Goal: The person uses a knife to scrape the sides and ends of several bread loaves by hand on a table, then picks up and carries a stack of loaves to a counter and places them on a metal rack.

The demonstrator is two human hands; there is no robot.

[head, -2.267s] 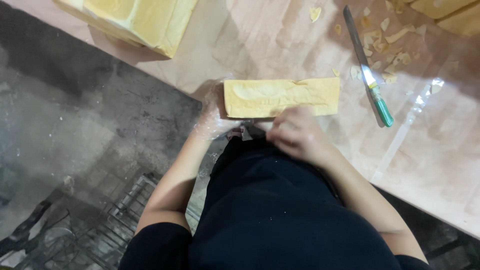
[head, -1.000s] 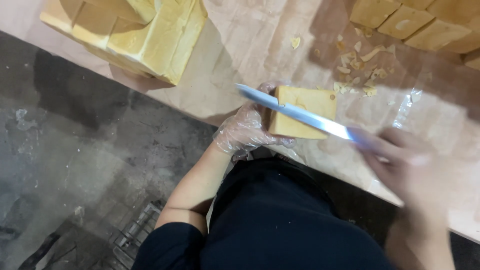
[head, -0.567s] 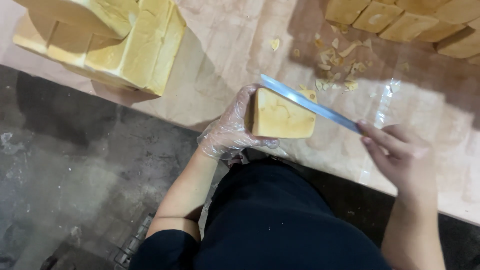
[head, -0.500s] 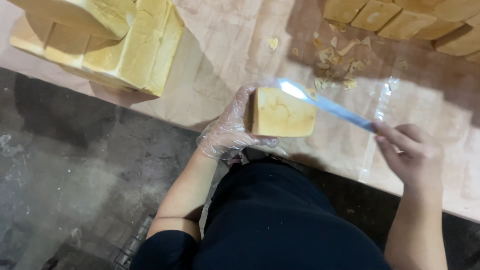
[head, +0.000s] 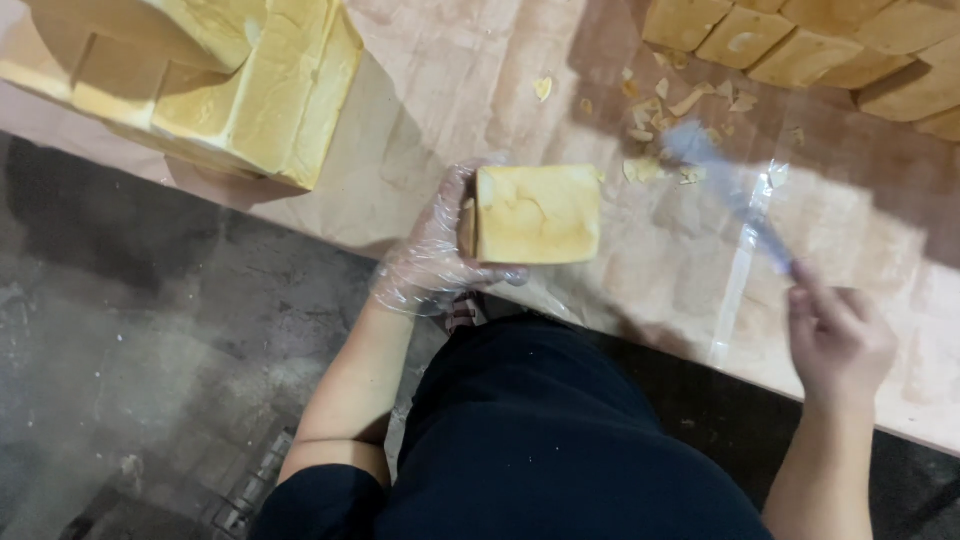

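A square yellow loaf of bread (head: 540,213) stands near the front edge of the pale wooden table (head: 470,90). My left hand (head: 435,250), in a clear plastic glove, grips the loaf's left end. My bare right hand (head: 838,340) holds a long knife (head: 725,190) by the handle; the blurred blade points up and left, raised to the right of the loaf and apart from it.
Stacked pale loaves (head: 220,80) fill the table's top left. A row of brown-crusted loaves (head: 820,45) lies at the top right, with crust scraps (head: 665,110) below it. A clear plastic sheet (head: 740,260) lies on the table. Dark floor (head: 150,340) is at left.
My right hand took up the knife, brought it across the loaf, then swung it off to the right. My left hand turned the loaf and keeps holding its left end.
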